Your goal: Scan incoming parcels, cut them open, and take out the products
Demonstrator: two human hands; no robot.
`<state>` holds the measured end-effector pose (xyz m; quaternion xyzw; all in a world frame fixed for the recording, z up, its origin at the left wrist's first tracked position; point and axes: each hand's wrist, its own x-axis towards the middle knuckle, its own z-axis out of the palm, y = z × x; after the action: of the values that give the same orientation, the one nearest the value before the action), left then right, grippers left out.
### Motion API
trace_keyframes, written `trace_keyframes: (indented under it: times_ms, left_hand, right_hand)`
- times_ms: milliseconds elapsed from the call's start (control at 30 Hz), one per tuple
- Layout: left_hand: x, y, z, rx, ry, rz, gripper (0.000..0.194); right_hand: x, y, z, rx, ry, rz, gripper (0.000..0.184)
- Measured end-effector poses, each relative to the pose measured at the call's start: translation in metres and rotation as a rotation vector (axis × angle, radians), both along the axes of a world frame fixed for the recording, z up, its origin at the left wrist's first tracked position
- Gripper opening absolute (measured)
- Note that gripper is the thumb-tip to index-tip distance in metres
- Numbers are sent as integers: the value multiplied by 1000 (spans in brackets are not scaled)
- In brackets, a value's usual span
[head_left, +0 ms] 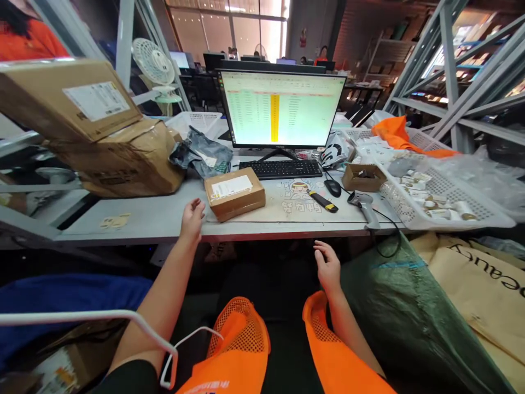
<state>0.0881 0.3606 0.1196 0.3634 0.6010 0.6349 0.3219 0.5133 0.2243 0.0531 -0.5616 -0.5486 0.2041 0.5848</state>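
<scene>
My left hand [192, 219] rests at the front edge of the desk [164, 223], fingers loosely bent, holding nothing. Just right of it lies a small brown cardboard box [235, 194] with a white label, apart from the fingers. My right hand [327, 265] hangs in front of the desk edge with its fingers a little apart and nothing in them. Beyond it on the desk are a black and yellow box cutter [323, 201], a black mouse [332, 188] and a grey barcode scanner [365, 210] with a cable.
A monitor [254, 109] stands behind a keyboard [281, 169]. Large cartons [123, 158] are stacked left, beside a grey plastic bag [203, 153]. Right are a small open box [363, 178], a white basket [484, 216] of small items and a green sack [422, 306]. Other people sit farther back.
</scene>
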Motion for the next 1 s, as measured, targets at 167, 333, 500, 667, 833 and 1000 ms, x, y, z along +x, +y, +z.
trace_keyframes:
  times_ms: [167, 333, 500, 667, 833, 1000]
  left_hand:
    - [16, 44, -17, -24, -254, -72, 57]
    - [3, 32, -32, 27, -201, -171, 69]
    - [-1, 7, -38, -27, -46, -258, 88]
    - [14, -10, -39, -80, -96, -253, 107]
    - [3, 1, 22, 91, -16, -206, 109]
    - [5, 27, 98, 92, 702, -307, 83]
  right_hand:
    - [110, 39, 25, 78, -136, -362, 37]
    - [206, 71, 32, -125, -312, -490, 57]
    - [245, 132, 41, -530, -454, -328, 62]
    - [235, 176, 59, -592, -448, -273, 42]
    - [153, 129, 68, -360, 206, -56, 45]
    - [25, 69, 95, -340, 271, 238, 29]
